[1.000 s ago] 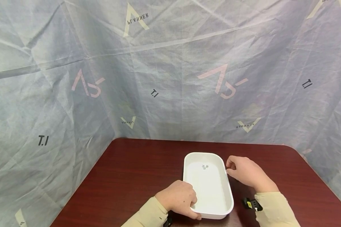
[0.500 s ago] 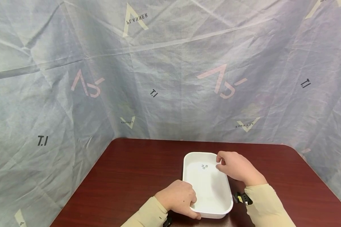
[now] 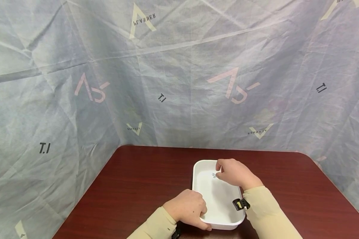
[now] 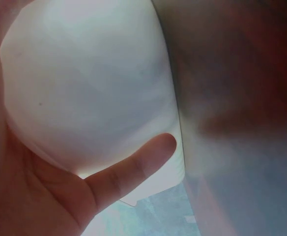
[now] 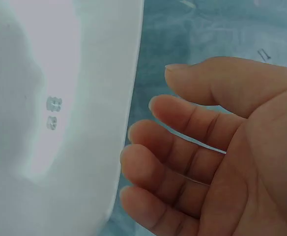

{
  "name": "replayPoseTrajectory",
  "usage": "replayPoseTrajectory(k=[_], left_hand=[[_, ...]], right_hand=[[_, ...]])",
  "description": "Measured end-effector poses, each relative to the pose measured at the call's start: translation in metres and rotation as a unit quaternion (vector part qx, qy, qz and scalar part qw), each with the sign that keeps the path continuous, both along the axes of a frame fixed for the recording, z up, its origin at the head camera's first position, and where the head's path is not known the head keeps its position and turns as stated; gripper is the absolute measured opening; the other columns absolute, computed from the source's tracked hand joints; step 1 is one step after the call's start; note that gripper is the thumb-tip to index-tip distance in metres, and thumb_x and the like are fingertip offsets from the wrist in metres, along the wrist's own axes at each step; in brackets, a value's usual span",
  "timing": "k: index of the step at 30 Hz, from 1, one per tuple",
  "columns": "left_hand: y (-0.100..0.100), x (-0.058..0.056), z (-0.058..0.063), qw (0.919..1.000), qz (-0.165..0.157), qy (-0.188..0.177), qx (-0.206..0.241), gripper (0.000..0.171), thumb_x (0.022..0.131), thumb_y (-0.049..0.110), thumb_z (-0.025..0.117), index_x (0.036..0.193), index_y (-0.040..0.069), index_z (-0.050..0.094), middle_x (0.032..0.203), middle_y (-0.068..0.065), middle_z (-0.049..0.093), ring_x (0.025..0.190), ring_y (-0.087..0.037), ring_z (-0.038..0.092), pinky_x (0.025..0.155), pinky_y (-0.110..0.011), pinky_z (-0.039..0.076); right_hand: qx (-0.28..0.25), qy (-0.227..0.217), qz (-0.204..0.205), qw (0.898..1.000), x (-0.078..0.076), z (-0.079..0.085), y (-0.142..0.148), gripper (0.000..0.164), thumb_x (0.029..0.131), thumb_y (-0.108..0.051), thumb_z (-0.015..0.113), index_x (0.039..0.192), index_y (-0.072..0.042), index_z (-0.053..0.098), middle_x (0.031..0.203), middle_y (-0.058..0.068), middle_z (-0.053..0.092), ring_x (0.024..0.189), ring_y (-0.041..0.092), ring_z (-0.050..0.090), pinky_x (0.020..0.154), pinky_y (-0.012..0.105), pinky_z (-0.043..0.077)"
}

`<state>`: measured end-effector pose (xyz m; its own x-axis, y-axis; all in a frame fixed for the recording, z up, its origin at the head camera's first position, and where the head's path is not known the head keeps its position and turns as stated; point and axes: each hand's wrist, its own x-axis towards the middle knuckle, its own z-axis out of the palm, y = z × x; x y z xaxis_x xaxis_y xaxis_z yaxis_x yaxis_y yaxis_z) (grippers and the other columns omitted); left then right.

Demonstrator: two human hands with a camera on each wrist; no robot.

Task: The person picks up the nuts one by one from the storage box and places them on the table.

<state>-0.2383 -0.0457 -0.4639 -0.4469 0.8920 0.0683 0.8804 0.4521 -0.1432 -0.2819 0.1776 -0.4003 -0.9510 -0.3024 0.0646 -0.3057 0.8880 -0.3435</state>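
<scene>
Tray (image 3: 224,227), white, deep-walled and round-cornered, stands long side away from me on the dark red wooden table (image 3: 143,186), its near end close to my body. My left hand (image 3: 186,205) grips its near left corner: fingers bent over the rim to the inside, left thumb (image 4: 129,174) outside. The left wrist view shows that thumb lying stretched along the white surface, with much of the scene blurred.

My right hand (image 3: 234,172) hangs over the far right part of the tray, across its right rim. Its fingers (image 5: 146,167) are loosely bent and hold nothing, and the right thumb (image 5: 217,81) stands apart from them with a gap between. From my head, thumb and forefinger appear just beside some small clear pieces (image 5: 53,104) on the tray floor, partly covering them; I cannot tell exactly how many pieces lie there. The right wrist view shows them bunched together, apart from my fingertips.

Cream sleeves (image 3: 266,209) cover both my forearms. At my right cuff a black device (image 3: 240,204) with a yellow patch sits above the tray's right side. Behind the table and along its left hangs a creased grey-blue sheet (image 3: 179,119), printed with pink and pale yellow shapes and black lettering (image 3: 144,19).
</scene>
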Motion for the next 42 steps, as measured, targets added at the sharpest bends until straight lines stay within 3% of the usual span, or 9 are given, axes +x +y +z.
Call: replayPoseTrajectory(k=[6,13,19,24,30,42], left_hand=[[0.000,0.000,0.000,1.0000,0.000,0.004,0.000,0.060,0.078,0.075,0.066,0.046,0.031,0.042,0.049,0.018,0.038,0.049,0.001,0.036,0.046,-0.020,0.030],[0.001,0.001,-0.001,0.9998,0.001,0.020,0.004,0.059,0.075,0.076,0.067,0.045,0.032,0.041,0.048,0.018,0.038,0.048,0.000,0.036,0.045,-0.020,0.030],[0.001,0.000,-0.004,0.9998,-0.001,0.020,0.004,0.060,0.075,0.076,0.067,0.044,0.032,0.040,0.048,0.018,0.037,0.048,0.001,0.034,0.044,-0.020,0.029],[0.001,0.000,-0.003,0.9997,-0.003,0.024,0.002,0.060,0.075,0.076,0.067,0.044,0.032,0.041,0.048,0.017,0.038,0.048,0.000,0.036,0.045,-0.020,0.029],[0.001,0.001,0.000,0.9998,0.001,0.022,0.001,0.060,0.075,0.076,0.067,0.045,0.032,0.041,0.049,0.017,0.039,0.049,0.000,0.038,0.045,-0.020,0.031],[0.001,0.001,-0.004,0.9994,0.004,0.035,-0.001,0.059,0.074,0.078,0.066,0.044,0.033,0.041,0.049,0.016,0.040,0.049,-0.001,0.038,0.045,-0.021,0.030]], right_hand=[[0.010,0.002,0.002,1.000,-0.009,-0.010,-0.008,0.009,0.084,-0.018,0.071,0.091,-0.017,0.066,0.075,-0.005,0.058,0.066,0.015,0.052,0.065,0.038,0.045],[0.018,-0.002,-0.003,1.000,-0.016,-0.022,-0.015,0.010,0.084,-0.015,0.071,0.094,-0.013,0.067,0.079,-0.003,0.061,0.067,0.015,0.052,0.065,0.038,0.046],[0.012,-0.009,-0.015,1.000,-0.023,-0.036,-0.016,0.007,0.082,-0.011,0.069,0.083,-0.013,0.063,0.075,-0.003,0.057,0.068,0.016,0.050,0.063,0.037,0.044],[0.018,-0.008,-0.017,1.000,-0.028,-0.046,-0.017,0.013,0.082,-0.008,0.067,0.075,-0.014,0.057,0.069,-0.003,0.051,0.063,0.015,0.046,0.059,0.034,0.039],[0.037,0.016,-0.006,0.999,-0.030,-0.051,-0.018,0.028,0.078,-0.005,0.066,0.061,-0.014,0.045,0.057,-0.004,0.033,0.054,0.014,0.032,0.051,0.031,0.030],[0.081,0.023,-0.001,0.996,-0.030,-0.056,-0.020,0.027,0.082,-0.005,0.067,0.063,-0.013,0.049,0.058,0.001,0.045,0.055,0.016,0.038,0.052,0.032,0.037]])
